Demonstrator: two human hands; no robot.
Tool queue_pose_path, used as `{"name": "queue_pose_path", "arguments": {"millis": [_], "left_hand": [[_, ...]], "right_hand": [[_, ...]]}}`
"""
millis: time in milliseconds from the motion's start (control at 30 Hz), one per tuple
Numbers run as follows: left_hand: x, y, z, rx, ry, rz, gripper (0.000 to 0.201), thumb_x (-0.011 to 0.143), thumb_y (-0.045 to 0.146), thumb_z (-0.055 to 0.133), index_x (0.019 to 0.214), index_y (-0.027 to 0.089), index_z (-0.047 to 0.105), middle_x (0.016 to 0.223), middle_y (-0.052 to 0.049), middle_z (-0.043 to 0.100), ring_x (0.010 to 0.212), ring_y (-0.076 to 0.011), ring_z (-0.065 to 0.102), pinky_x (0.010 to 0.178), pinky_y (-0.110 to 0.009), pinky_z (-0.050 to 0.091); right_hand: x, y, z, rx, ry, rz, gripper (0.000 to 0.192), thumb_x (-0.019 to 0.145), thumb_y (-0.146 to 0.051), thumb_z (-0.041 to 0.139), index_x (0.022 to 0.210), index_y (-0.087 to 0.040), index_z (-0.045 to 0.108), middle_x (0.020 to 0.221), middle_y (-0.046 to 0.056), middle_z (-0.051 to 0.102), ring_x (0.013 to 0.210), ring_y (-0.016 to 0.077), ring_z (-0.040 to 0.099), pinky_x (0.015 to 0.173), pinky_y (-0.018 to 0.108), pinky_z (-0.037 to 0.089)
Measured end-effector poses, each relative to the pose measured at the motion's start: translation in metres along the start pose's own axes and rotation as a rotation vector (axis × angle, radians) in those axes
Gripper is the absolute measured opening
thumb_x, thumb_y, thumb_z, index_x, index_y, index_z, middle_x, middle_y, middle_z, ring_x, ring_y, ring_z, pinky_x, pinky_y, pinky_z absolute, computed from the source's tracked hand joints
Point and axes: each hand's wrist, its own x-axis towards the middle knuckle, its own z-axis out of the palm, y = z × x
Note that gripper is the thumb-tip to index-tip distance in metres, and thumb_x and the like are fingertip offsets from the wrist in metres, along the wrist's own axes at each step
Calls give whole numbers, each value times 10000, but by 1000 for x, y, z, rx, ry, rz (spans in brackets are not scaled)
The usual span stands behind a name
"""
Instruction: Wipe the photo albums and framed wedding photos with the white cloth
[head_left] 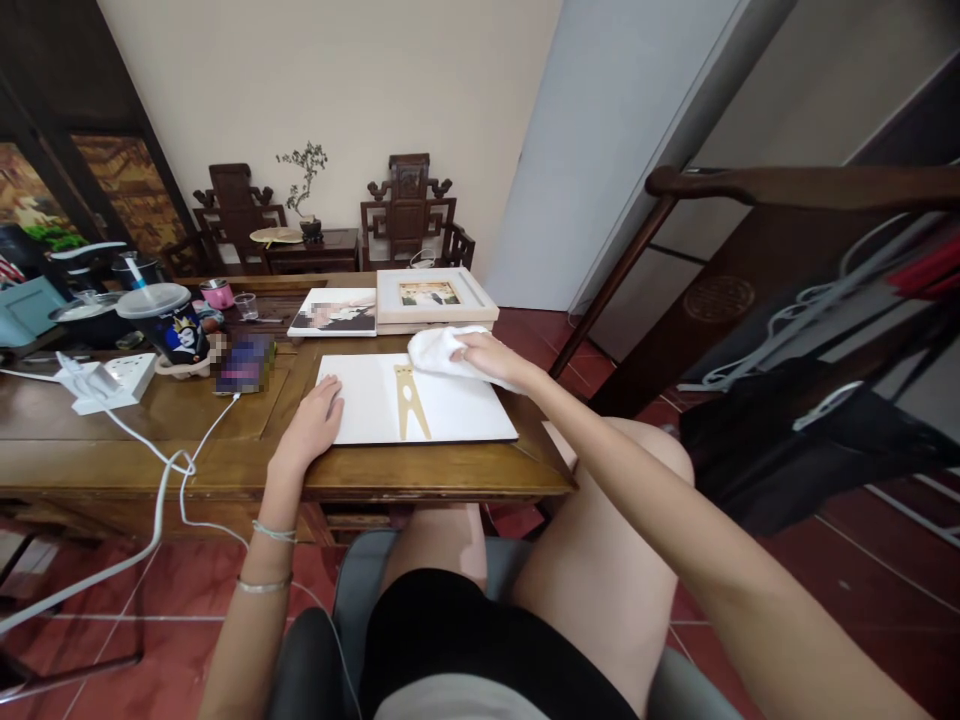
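Note:
A white board (450, 410) with a tan stand piece on its back lies flat near the front edge of the wooden table (225, 470). My left hand (313, 422) rests flat on the board's left edge, fingers spread a little. My right hand (491, 357) presses a white cloth (439, 350) onto the board's far right corner. Beyond the board lie a framed photo in a pale frame (433, 295) and an unframed photo print (334, 312).
On the table's left are a power strip (105, 380) with white cables hanging over the front edge, a lidded cup (169, 322), a pink pot and a small glass. Dark wooden chairs stand at the far wall. A dark wooden rack (787, 300) stands at my right.

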Motion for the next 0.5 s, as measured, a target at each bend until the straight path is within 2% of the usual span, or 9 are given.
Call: {"name": "queue_pose_path", "arguments": {"millis": [67, 167, 333, 433, 500], "left_hand": [[0, 0, 0, -11, 5, -6, 444, 934, 278, 378, 1286, 102, 584, 1454, -166, 518, 1390, -260, 444, 1194, -441, 298], [0, 0, 0, -22, 9, -12, 439, 933, 275, 385, 1287, 108, 584, 1457, -160, 517, 1392, -263, 441, 1196, -443, 295], [0, 0, 1, -12, 1, -4, 441, 937, 271, 378, 1291, 96, 576, 1451, -165, 522, 1393, -261, 439, 1193, -448, 301], [0, -1, 2, -7, 4, -4, 438, 939, 263, 377, 1290, 96, 577, 1448, -164, 526, 1390, -263, 444, 1194, -449, 303], [0, -1, 2, -5, 4, -2, 434, 936, 255, 379, 1287, 97, 581, 1439, -165, 534, 1386, -269, 448, 1194, -453, 304]], "right_hand": [[5, 1, 4, -41, 24, -4, 148, 730, -300, 456, 750, -190, 553, 947, 84, 668, 911, 256, 546, 819, 336, 408], [-11, -7, 6, -83, 1, -13, 130, 753, -312, 437, 705, -206, 497, 834, 64, 633, 824, 234, 529, 756, 327, 391], [-77, -29, -6, -121, -105, -33, 160, 763, -311, 434, 633, -221, 449, 694, 29, 560, 741, 215, 517, 716, 321, 385], [-116, -39, -19, -107, -204, -35, 153, 746, -301, 478, 618, -222, 512, 682, 31, 576, 778, 229, 542, 746, 318, 411], [-131, -43, -27, -83, -248, -45, 124, 724, -289, 516, 629, -224, 563, 716, 36, 609, 816, 238, 564, 773, 314, 427]]}}
